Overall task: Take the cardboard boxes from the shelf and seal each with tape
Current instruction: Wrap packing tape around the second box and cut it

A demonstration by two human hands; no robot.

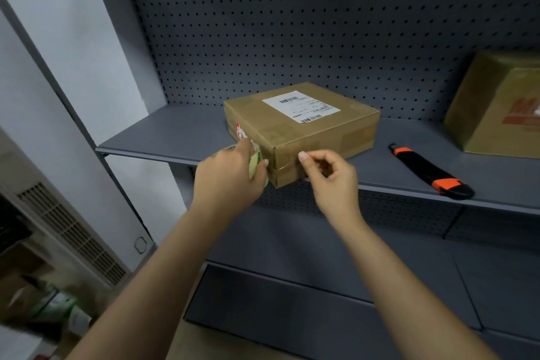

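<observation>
A grey steel shelf (181,131) with a pegboard (292,38) back holds a flat cardboard box (344,137), set at an angle with its near corner jutting past the shelf's front edge. A second, taller box (496,105) stands well to the right of it, cut off by the frame. A person's two bare forearms reach up to the flat box from below. The left hand (230,175) is wrapped round a roll of tape (257,161), pressing it to the box's left side just beside the near corner. The right hand (330,172), fingers curled, pinches thumb and forefinger against the box's right side just past the same corner, apparently on the free end of the tape. A glossy band shows across the corner between the two hands, though the strip itself is hard to make out. A black-and-orange knife (429,172) lies on the shelf to the right of the box, apart from it. A white label (301,106) with barcodes sits on the box's top, and a red sticker (241,131) on its left side, above the roll.
</observation>
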